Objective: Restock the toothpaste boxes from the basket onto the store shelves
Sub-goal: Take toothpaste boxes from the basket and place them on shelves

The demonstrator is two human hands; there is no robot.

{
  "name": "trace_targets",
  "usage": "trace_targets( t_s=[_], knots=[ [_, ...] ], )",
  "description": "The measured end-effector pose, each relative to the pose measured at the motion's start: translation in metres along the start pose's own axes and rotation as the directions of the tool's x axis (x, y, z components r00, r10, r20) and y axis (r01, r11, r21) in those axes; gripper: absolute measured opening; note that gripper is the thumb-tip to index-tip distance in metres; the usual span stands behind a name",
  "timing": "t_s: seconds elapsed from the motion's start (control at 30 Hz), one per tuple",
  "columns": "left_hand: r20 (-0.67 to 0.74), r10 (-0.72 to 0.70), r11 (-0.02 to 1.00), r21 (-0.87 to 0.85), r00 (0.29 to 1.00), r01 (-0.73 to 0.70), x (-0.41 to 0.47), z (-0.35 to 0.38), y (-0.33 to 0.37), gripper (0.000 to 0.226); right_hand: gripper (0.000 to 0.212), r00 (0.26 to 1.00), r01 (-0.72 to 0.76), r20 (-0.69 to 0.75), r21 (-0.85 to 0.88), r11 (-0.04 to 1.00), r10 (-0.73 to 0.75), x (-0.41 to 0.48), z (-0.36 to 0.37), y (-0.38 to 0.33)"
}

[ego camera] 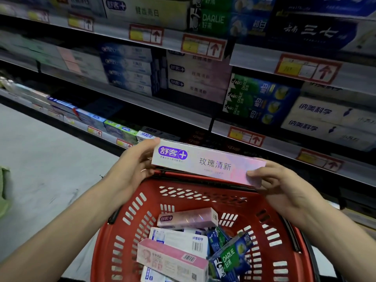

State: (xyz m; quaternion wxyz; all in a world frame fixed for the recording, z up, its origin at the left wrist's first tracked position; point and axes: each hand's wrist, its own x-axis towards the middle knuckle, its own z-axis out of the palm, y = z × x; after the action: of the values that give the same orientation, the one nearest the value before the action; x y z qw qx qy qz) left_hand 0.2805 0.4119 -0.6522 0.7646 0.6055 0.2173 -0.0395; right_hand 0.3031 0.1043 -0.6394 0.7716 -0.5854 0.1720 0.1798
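Both hands grasp one pink-and-white toothpaste box (pixel 209 162) above the red basket (pixel 270 226): left hand (pixel 134 165) at its left end, right hand (pixel 278 180) at its right. More boxes (pixel 173 255) lie in the basket, near the shelves (pixel 142 102), whose stock looks blurred.

Grey floor (pixel 40 159); red-framed price tags (pixel 203 47); something green (pixel 3 192) at left.

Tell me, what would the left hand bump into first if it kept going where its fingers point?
Probably the white box with blue writing on the lowest shelf, just beyond the left hand gripping the pink toothpaste box. Depth is unclear, so that's a guess.
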Motion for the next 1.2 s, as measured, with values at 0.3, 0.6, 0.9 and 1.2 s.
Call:
trace_targets(
  t_s=[0.3,0.6,0.9,1.2],
  knots=[
    [-0.008,0.115,0.993,-0.022,0.993,-0.116,-0.002,-0.002,-0.002,0.037,0.058,0.975,0.217,-0.032,-0.079,0.973,-0.220,-0.002,0.010,0.011],
    [-0.053,0.133,0.980,-0.142,0.990,-0.139,-0.008,-0.010,0.009,0.035,0.056,0.977,0.213,-0.011,-0.049,0.976,-0.214,0.004,0.020,0.004],
    [-0.142,0.179,0.982,-0.035,0.974,-0.185,0.005,-0.017,0.006,0.026,0.045,0.964,0.246,-0.091,-0.048,0.968,-0.249,0.009,0.032,0.010],
    [-0.173,0.355,0.898,0.335,0.919,-0.284,0.049,-0.023,0.024,0.020,0.034,0.862,0.423,-0.119,-0.366,0.829,-0.493,0.024,0.076,0.019]
  ],
)
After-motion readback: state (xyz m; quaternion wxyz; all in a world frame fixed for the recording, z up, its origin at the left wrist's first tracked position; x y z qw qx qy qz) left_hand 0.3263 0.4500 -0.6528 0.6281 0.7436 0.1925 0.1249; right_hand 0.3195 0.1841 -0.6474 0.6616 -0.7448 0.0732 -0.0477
